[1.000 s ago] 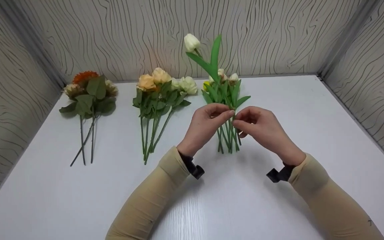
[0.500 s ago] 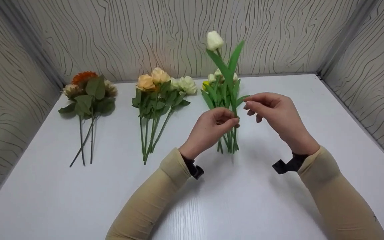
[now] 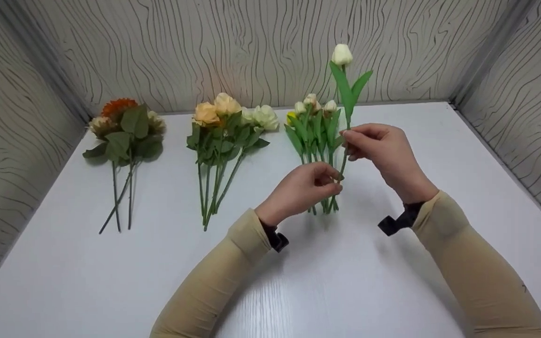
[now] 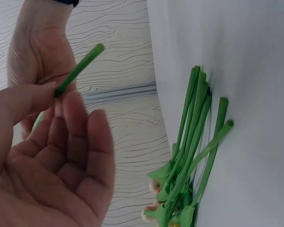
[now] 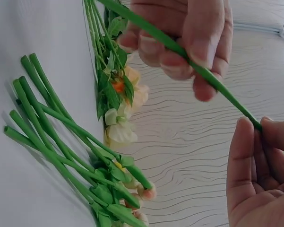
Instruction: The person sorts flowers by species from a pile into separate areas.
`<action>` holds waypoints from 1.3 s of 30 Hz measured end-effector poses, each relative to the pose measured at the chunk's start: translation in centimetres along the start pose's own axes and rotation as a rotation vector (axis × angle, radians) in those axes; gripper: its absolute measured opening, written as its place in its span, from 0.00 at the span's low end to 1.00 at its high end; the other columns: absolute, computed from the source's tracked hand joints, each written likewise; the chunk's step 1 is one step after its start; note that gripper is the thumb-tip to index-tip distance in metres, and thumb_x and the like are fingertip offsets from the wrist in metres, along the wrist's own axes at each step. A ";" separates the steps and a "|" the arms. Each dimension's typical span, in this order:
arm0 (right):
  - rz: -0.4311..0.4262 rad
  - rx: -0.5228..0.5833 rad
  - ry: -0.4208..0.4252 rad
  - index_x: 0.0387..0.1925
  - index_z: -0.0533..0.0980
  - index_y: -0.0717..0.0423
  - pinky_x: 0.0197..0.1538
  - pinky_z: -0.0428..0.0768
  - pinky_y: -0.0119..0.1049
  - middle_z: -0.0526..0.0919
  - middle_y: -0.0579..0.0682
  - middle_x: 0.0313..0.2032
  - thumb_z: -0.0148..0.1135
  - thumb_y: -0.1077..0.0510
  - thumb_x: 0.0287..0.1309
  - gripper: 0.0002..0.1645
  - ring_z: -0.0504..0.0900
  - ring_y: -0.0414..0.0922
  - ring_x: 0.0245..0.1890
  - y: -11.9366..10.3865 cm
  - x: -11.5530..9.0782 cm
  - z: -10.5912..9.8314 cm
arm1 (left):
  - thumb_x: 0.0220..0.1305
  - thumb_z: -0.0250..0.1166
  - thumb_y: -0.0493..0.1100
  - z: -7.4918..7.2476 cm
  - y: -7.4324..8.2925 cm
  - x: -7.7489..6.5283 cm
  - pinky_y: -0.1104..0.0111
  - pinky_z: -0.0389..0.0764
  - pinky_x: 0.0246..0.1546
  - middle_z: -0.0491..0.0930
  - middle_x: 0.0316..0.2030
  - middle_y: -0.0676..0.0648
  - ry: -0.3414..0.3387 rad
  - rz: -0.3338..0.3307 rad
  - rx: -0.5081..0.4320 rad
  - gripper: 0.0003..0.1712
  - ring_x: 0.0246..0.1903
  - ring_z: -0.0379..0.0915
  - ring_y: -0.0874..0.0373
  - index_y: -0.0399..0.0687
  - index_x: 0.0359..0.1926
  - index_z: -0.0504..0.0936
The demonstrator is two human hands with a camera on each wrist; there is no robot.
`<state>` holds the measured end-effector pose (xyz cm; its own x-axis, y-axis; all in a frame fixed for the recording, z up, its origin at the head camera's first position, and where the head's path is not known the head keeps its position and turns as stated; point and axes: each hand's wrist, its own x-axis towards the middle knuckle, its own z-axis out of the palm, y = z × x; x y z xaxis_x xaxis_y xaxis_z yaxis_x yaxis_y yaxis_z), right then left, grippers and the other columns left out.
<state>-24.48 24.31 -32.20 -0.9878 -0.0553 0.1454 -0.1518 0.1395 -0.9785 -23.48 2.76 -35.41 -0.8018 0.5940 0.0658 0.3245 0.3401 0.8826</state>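
A single white tulip (image 3: 342, 55) with two green leaves stands nearly upright in the air, held by both hands. My left hand (image 3: 303, 190) pinches the lower part of its stem between thumb and fingertips, and the stem's end (image 4: 87, 64) pokes out past them in the left wrist view. Higher up, just under the leaves, my right hand (image 3: 385, 152) pinches the same green stem (image 5: 153, 30). Behind the left hand lies a bunch of tulips (image 3: 317, 129), white, pinkish and one yellow, their lower stems partly covered by that hand.
To the left on the white table (image 3: 87, 281) lies a group of peach and pale roses (image 3: 216, 110). Farther left lie an orange flower (image 3: 119, 108) and cream blooms with dark crossed stems. Wood-patterned panels (image 3: 181, 47) enclose the table's back and sides.
The tulip has moved right and become more upright, away from the bunch. My right hand let go, moved up and right, and now pinches the stem higher. My left hand has moved slightly down.
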 end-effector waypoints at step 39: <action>0.356 -0.277 0.049 0.53 0.82 0.65 0.48 0.86 0.43 0.86 0.59 0.45 0.65 0.52 0.70 0.21 0.87 0.43 0.34 7.3 8.2 1.4 | 0.76 0.61 0.52 -4.6 0.0 -0.9 0.68 0.80 0.43 0.85 0.44 0.57 0.211 0.029 0.280 0.14 0.41 0.79 0.64 0.53 0.52 0.87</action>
<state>-33.59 23.46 -38.33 -0.9795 0.0903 -0.1801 0.2013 0.4008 -0.8938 -25.10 -1.10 -33.29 -0.8669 0.4522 0.2096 0.4500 0.5293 0.7193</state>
